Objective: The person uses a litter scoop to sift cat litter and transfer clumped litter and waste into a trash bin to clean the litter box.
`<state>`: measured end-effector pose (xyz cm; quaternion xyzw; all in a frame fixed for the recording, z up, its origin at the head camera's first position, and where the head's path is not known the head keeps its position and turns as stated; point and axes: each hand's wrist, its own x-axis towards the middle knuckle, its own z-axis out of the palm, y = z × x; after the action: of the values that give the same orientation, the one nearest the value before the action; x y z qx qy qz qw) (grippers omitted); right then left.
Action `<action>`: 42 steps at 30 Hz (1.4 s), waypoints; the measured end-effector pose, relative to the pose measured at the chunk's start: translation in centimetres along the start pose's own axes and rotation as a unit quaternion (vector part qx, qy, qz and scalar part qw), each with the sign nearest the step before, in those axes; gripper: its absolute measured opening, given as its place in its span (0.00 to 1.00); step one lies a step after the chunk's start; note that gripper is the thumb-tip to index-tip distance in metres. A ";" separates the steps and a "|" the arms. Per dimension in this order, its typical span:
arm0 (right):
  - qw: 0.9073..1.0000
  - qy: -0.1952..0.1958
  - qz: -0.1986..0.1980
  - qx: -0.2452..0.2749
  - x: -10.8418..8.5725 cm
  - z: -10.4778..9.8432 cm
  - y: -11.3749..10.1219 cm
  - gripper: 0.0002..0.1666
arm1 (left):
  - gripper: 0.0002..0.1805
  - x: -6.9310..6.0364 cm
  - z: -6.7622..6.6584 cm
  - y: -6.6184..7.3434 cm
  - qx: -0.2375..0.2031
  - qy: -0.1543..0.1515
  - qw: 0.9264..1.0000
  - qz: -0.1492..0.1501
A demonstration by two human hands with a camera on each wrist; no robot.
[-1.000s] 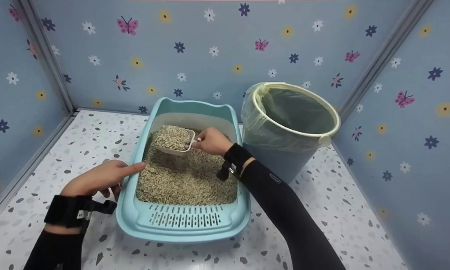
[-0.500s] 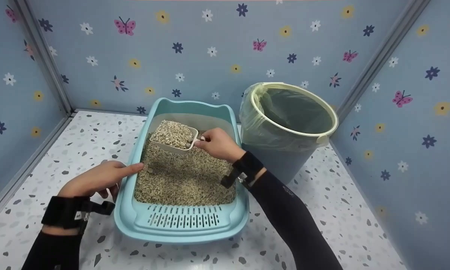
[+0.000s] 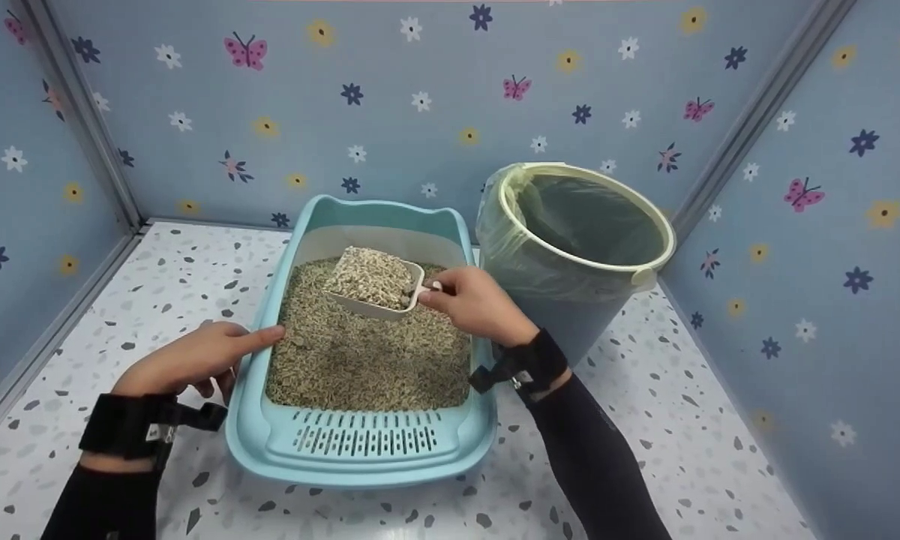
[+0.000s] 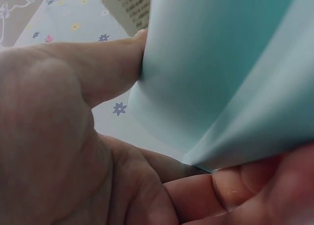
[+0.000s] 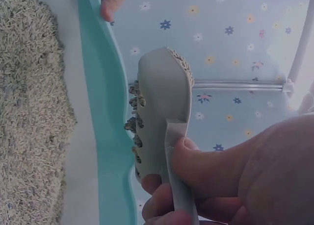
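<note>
A pale litter scoop (image 3: 375, 309), heaped with pellet litter, is held above the litter bed. My right hand (image 3: 484, 306) pinches its handle from the right, thumb on top. In the right wrist view the scoop (image 5: 159, 97) shows slots along its underside, with litter pieces poking through. Below it, the light blue litter box (image 3: 360, 471) stands on the floor, spread with tan litter (image 3: 360, 367). My left hand (image 3: 195, 358) grips the box's left rim, thumb over the top. Its fingers curl under the rim, as the left wrist view shows (image 4: 196, 190).
Right of the box stands a bin (image 3: 570, 309) with a yellowish liner bag folded over its cream rim. Blue flowered panels (image 3: 420, 142) enclose the left, back and right. The floor (image 3: 667, 450) is white with grey specks.
My right hand has carried the loaded scoop to the right over the box and slightly nearer to me. My left hand stays on the rim.
</note>
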<state>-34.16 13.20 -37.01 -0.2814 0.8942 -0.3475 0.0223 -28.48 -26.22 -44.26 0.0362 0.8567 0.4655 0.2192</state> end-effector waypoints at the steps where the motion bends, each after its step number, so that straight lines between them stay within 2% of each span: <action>1: 1.000 0.001 -0.001 0.001 -0.4 -0.3 0.0 0.24 | 0.35 0.0 0.0 0.0 0.000 -0.001 1.000 0.000; 9: 1.000 0.005 0.016 -0.007 -4.0 -1.6 0.4 0.19 | 0.35 0.0 0.0 0.1 0.002 -0.004 1.000 -0.003; 14: 1.000 0.001 0.024 -0.003 -5.5 -1.5 0.8 0.14 | 0.35 0.0 0.0 0.0 0.009 -0.002 1.000 0.000; 17: 1.000 0.002 0.029 -0.011 -6.0 -1.4 1.2 0.15 | 0.36 0.0 0.0 0.0 0.008 -0.003 1.000 0.000; 22: 0.999 0.013 0.027 -0.022 -6.4 -1.5 1.4 0.16 | 0.37 0.0 -0.1 0.2 0.004 -0.005 1.000 -0.002; 30: 0.999 0.014 0.028 -0.019 -6.7 -1.3 1.9 0.06 | 0.37 0.3 0.0 0.3 0.004 -0.003 1.000 -0.003; 42: 0.999 0.016 0.023 -0.026 -6.6 -1.4 1.8 0.05 | 0.37 -0.2 0.0 0.2 -0.001 -0.002 1.000 -0.008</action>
<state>-29.85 18.58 -38.10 -0.2552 0.9095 -0.3279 0.0083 -28.34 -26.14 -44.04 0.0301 0.8562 0.4641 0.2249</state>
